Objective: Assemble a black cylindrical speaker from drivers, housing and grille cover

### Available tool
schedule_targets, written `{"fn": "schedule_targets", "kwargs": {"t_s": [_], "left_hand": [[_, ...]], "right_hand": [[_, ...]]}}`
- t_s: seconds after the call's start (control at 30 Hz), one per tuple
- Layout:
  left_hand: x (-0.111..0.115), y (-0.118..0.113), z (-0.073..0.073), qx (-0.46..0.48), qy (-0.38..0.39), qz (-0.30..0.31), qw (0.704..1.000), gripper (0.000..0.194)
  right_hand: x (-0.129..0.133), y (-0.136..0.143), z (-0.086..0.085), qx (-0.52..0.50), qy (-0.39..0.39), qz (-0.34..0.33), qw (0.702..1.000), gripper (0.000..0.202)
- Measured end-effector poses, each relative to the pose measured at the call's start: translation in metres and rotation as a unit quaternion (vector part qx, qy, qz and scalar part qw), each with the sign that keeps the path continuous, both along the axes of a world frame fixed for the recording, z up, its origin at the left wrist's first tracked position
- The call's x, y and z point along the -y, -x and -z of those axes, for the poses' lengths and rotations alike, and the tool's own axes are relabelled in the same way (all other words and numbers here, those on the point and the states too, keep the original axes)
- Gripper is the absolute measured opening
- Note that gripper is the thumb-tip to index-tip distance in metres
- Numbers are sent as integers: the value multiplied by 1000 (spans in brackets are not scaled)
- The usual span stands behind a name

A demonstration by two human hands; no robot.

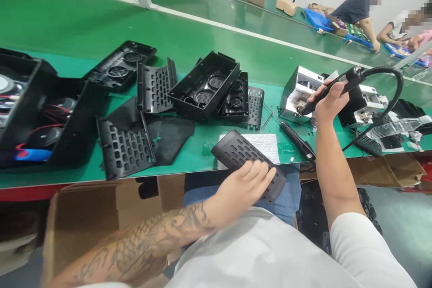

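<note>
My left hand [248, 184] is closed over the near end of a black perforated speaker grille [236, 149], whose far end lies over a silvery-white pad at the bench edge. My right hand [332, 103] is wrapped round a black electric screwdriver [351, 80] with a thick cable looping off to the right. The driver's lower end is at the front of a white screw feeder [299, 90]; the exact tip is hard to make out. A second electric screwdriver [295, 139] lies on the bench between my two hands.
To the left stand black speaker housings [205, 85], loose perforated grilles [126, 148] and a large box with wired speakers [50, 121]. Right of the feeder are another feeder [361, 108] and a plastic bottle [400, 126]. Other people work at the far bench with blue trays [319, 20].
</note>
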State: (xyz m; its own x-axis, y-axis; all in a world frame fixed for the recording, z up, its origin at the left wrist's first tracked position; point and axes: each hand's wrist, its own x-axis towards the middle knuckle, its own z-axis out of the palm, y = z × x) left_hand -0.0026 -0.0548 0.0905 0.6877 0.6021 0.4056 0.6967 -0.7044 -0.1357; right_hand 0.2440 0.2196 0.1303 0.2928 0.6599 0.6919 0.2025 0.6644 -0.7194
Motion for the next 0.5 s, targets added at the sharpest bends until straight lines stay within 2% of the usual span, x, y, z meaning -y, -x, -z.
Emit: {"fn": "schedule_targets", "kwargs": {"t_s": [0.07,0.13,0.23,0.3,0.33,0.4,0.43,0.5], "left_hand": [[-24,0,-10,-13,61,36,997,79],[-46,-3,-16,-32,129,37,990,97],[-63,-13,-20,-42,161,-40,985,96],[-65,-21,-20,-20,161,-108,981,95],[-65,-23,-19,-4,163,-136,977,95],[-63,-26,-17,25,167,-166,972,95],[-62,-26,-16,36,167,-172,970,95],[-60,-26,-14,50,166,-174,969,95]], "right_hand": [[11,4,-9,-19,7,-32,999,85],[30,7,-23,-39,13,-68,997,83],[75,7,-51,-53,-3,-111,992,78],[113,1,-72,-62,-53,-180,980,73],[132,-4,-81,-32,-42,-238,970,74],[164,-15,-95,38,127,-314,940,49],[176,-20,-99,88,158,-400,898,38],[192,-25,-100,94,151,-463,868,34]]}}
